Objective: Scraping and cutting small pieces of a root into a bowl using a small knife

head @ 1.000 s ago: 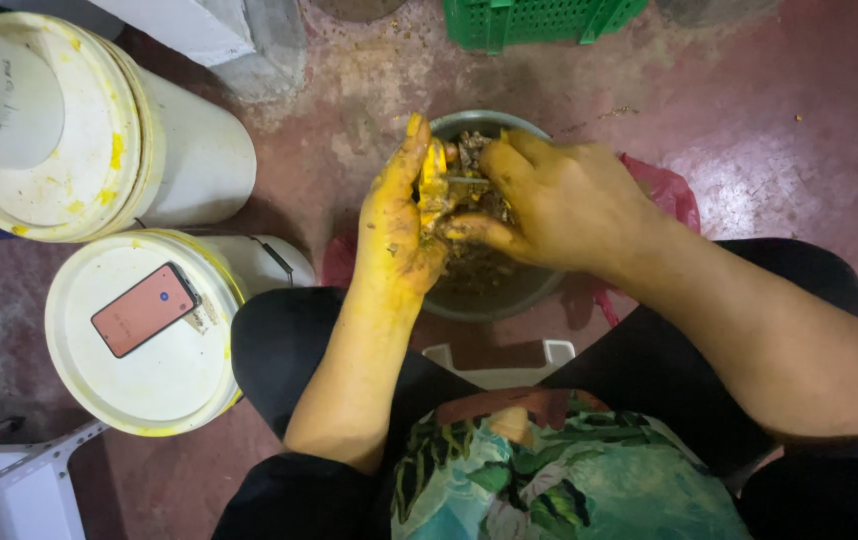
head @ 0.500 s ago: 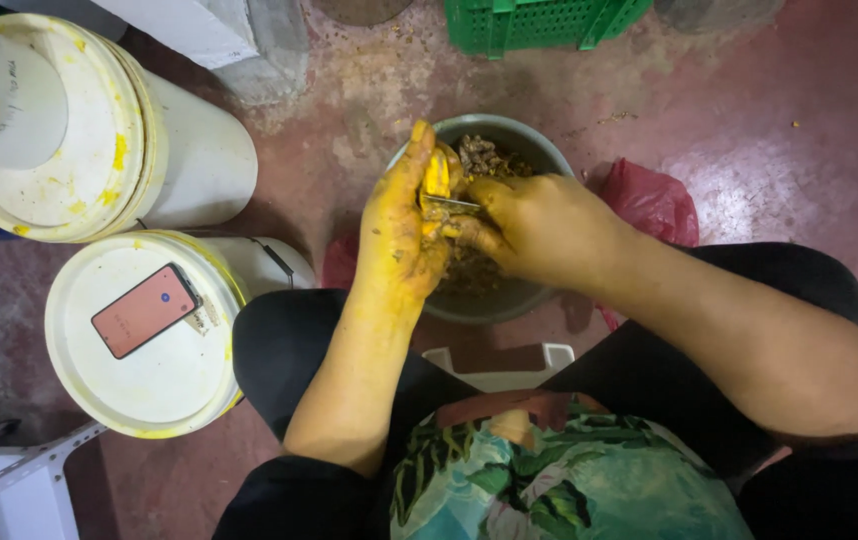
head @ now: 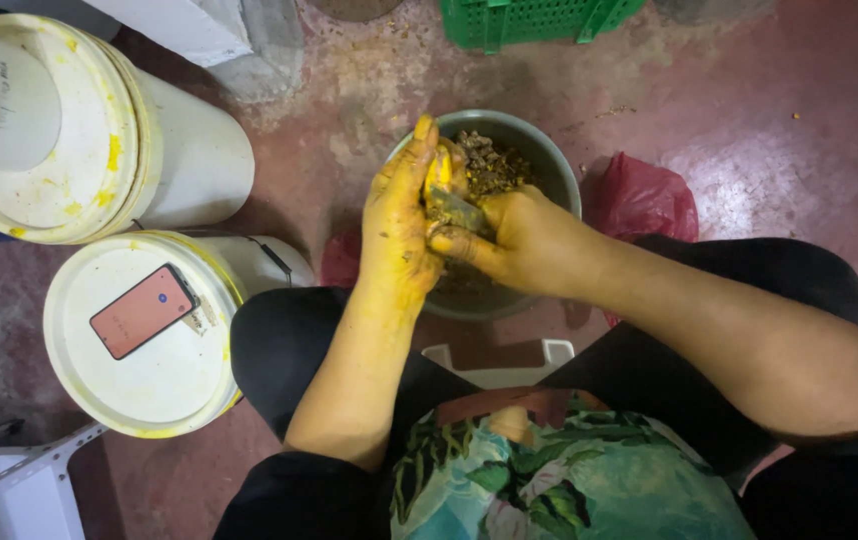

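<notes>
We're seated on a low white stool [head: 497,362], knees apart, so the work sits between our legs over the stained red floor [head: 799,120].

Two white lidded buckets stand to our left. The far bucket [head: 99,140] has yellow smears on its lid and a white cylinder resting on top. The near bucket [head: 149,335] acts as a side table: a phone in a coral-red case [head: 142,310] lies flat on its lid, likely parked there to keep it clear of the mess.

A green crate [head: 534,18] is at the top edge, well apart from us. A red plastic bag [head: 639,200] lies crumpled just beside the bowl, on our right.

The grey bowl [head: 554,165] sits on the floor directly under both hands, probably so scraps drop straight in. It holds brownish bits and peelings.

Our left hand [head: 399,235], stained yellow up the forearm, is curled around a small yellow root piece [head: 439,170], fingers pointing away from us, steadying it above the bowl.

Our right hand [head: 519,240] is clenched on a small knife [head: 459,210], blade laid against the root, thumb braced near it for control. Handle is hidden in the fist.
</notes>
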